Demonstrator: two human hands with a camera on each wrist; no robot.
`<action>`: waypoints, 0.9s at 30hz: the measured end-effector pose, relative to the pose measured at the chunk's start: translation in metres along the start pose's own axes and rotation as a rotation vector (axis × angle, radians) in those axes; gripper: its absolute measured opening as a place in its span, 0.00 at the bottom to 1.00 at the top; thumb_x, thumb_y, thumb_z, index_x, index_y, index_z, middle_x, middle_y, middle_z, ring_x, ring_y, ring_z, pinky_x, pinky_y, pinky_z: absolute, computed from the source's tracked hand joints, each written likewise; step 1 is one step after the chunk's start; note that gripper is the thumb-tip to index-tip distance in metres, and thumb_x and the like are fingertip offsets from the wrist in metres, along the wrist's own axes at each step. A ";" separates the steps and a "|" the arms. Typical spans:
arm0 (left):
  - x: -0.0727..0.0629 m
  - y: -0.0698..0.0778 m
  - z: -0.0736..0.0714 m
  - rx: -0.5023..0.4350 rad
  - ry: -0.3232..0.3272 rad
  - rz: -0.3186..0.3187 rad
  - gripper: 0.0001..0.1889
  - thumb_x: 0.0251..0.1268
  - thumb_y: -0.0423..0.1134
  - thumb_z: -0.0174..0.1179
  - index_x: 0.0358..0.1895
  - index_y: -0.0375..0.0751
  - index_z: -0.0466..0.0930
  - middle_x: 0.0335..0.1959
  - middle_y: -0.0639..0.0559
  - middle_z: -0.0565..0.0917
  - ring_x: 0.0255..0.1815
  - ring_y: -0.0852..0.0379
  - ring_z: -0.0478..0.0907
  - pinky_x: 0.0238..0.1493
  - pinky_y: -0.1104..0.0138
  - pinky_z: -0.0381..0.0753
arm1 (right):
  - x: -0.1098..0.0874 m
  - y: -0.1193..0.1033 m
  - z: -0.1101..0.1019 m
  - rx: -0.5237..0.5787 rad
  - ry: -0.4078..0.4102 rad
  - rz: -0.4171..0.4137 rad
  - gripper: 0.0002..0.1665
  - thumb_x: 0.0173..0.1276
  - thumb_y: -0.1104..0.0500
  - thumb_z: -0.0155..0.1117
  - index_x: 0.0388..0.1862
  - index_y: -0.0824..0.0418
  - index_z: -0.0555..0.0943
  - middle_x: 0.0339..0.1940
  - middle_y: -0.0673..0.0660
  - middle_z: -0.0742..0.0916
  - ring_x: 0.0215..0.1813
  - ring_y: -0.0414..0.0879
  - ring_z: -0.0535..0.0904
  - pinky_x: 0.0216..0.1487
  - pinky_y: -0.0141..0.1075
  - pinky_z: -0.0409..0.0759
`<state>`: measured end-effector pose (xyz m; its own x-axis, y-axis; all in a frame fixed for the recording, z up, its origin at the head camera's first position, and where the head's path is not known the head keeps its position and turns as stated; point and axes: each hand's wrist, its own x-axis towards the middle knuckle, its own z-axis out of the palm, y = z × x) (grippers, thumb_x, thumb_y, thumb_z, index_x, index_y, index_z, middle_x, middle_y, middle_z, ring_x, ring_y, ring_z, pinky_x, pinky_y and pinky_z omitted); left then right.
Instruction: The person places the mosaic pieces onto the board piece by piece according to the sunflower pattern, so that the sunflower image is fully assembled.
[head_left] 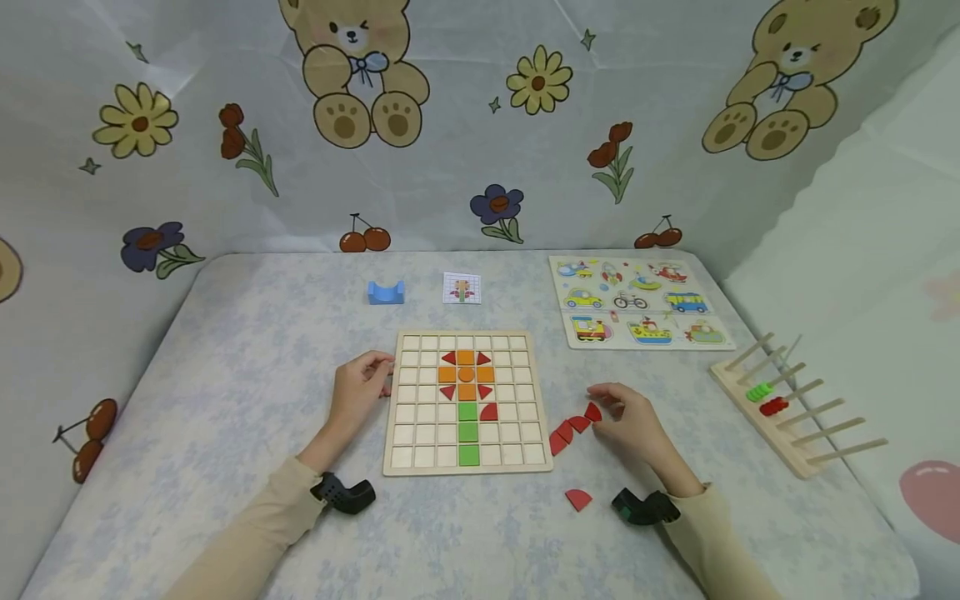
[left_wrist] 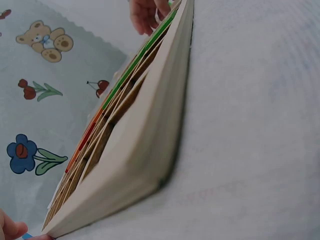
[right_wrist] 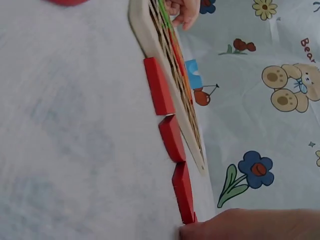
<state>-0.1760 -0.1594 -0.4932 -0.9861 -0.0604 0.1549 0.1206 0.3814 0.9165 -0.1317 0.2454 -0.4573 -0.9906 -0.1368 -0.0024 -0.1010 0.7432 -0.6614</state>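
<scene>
A wooden grid board lies mid-table, bearing orange, red and green pieces; a red quarter-circle piece sits beside the green squares. At the board's left edge, my left hand touches the rim with bent fingers; a fingertip meets the board's side in the left wrist view. To the right of the board, my right hand pinches a red quarter-circle piece at the far end of a row of red pieces. In the right wrist view a digit largely covers that piece.
One loose red piece lies nearer me. Behind the board are a blue holder and a small pattern card. A vehicle picture board lies back right, and a pegged wooden rack with beads stands at the right.
</scene>
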 end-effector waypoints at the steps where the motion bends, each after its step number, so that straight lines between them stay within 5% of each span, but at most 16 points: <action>1: 0.000 0.000 0.000 -0.002 0.002 0.002 0.10 0.71 0.37 0.53 0.43 0.38 0.83 0.35 0.40 0.87 0.17 0.61 0.78 0.21 0.69 0.79 | -0.001 0.002 0.000 0.009 -0.001 -0.006 0.26 0.52 0.73 0.68 0.52 0.66 0.79 0.48 0.62 0.85 0.48 0.53 0.79 0.51 0.46 0.79; 11: 0.000 0.000 0.001 -0.004 -0.003 0.006 0.10 0.70 0.37 0.53 0.43 0.38 0.83 0.35 0.39 0.87 0.17 0.61 0.78 0.21 0.70 0.79 | 0.000 0.009 0.006 0.039 0.060 -0.057 0.23 0.56 0.76 0.62 0.53 0.66 0.80 0.48 0.62 0.86 0.51 0.56 0.80 0.53 0.53 0.79; 18: 0.000 0.001 0.001 0.001 0.001 0.012 0.10 0.71 0.37 0.53 0.43 0.38 0.83 0.35 0.40 0.87 0.17 0.60 0.77 0.21 0.69 0.78 | 0.001 0.010 0.007 0.007 0.069 -0.071 0.22 0.57 0.70 0.68 0.53 0.66 0.79 0.47 0.62 0.86 0.48 0.53 0.81 0.48 0.41 0.82; 23: 0.000 0.003 0.000 -0.004 -0.004 0.008 0.10 0.71 0.37 0.53 0.44 0.38 0.83 0.35 0.39 0.87 0.17 0.60 0.77 0.21 0.70 0.78 | 0.002 -0.006 0.011 0.037 0.105 -0.108 0.20 0.56 0.70 0.70 0.49 0.67 0.81 0.44 0.61 0.86 0.43 0.51 0.79 0.44 0.36 0.81; 27: -0.001 0.002 0.000 0.000 0.002 0.004 0.10 0.71 0.37 0.53 0.43 0.38 0.83 0.35 0.40 0.87 0.17 0.61 0.77 0.21 0.70 0.78 | 0.006 -0.032 0.024 0.116 0.043 -0.190 0.19 0.55 0.70 0.70 0.47 0.69 0.81 0.42 0.61 0.85 0.40 0.51 0.79 0.42 0.40 0.81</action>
<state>-0.1749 -0.1586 -0.4910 -0.9854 -0.0607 0.1593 0.1246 0.3815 0.9159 -0.1323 0.2049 -0.4537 -0.9580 -0.2376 0.1605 -0.2774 0.6261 -0.7287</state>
